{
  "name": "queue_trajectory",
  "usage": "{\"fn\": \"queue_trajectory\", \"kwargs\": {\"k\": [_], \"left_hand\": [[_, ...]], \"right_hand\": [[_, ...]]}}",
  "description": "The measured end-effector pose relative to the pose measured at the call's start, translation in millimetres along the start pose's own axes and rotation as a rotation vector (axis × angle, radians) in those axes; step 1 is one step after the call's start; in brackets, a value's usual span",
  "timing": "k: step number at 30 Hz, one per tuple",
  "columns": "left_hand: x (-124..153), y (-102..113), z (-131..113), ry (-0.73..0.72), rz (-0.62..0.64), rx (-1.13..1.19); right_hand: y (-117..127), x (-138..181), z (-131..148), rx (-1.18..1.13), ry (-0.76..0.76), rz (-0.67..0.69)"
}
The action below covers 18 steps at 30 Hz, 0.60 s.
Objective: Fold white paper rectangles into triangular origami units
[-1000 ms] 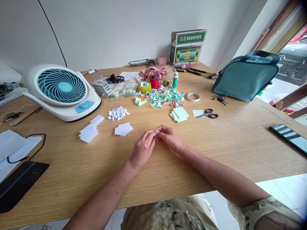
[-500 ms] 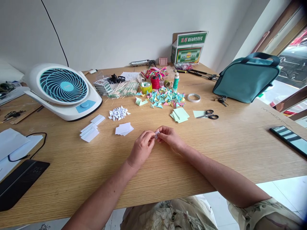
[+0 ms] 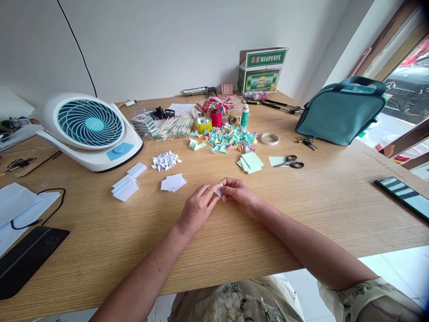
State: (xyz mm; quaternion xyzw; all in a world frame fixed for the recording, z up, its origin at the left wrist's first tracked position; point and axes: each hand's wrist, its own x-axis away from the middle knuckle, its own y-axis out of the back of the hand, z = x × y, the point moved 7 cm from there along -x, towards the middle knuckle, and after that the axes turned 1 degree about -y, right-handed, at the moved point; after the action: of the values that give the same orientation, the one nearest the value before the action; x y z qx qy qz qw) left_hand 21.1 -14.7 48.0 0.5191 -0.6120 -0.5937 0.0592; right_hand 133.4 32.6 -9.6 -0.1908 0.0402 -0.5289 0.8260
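Observation:
A small folded piece of white paper is pinched between my two hands, above the wooden table. My left hand grips its left side, fingers closed. From the other side my right hand holds it between thumb and fingers. Part of the paper is hidden by the fingertips. Just left of my hands lies a small stack of white paper slips. Behind that stack is a pile of folded white paper triangles. More white slips lie farther left.
Coloured folded paper pieces are heaped beyond my hands. Green paper squares, scissors and a tape roll lie to the right. A fan stands at left, a teal bag and phone at right.
The folded paper has turned slightly between my fingers, and more of its white face shows. Both hands stay in nearly the same place. The view has shifted a little.

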Motion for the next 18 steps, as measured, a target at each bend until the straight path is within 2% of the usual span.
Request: {"fn": "queue_trajectory", "kwargs": {"k": [10, 18], "left_hand": [[2.5, -1.1, -4.1, -0.013, -0.037, -0.051], [1.4, -1.3, -9.8, -0.062, 0.002, -0.039]], "right_hand": [[2.4, -1.4, -2.9, -0.048, -0.014, -0.017], [1.0, 1.7, 0.8, -0.033, -0.044, 0.007]]}}
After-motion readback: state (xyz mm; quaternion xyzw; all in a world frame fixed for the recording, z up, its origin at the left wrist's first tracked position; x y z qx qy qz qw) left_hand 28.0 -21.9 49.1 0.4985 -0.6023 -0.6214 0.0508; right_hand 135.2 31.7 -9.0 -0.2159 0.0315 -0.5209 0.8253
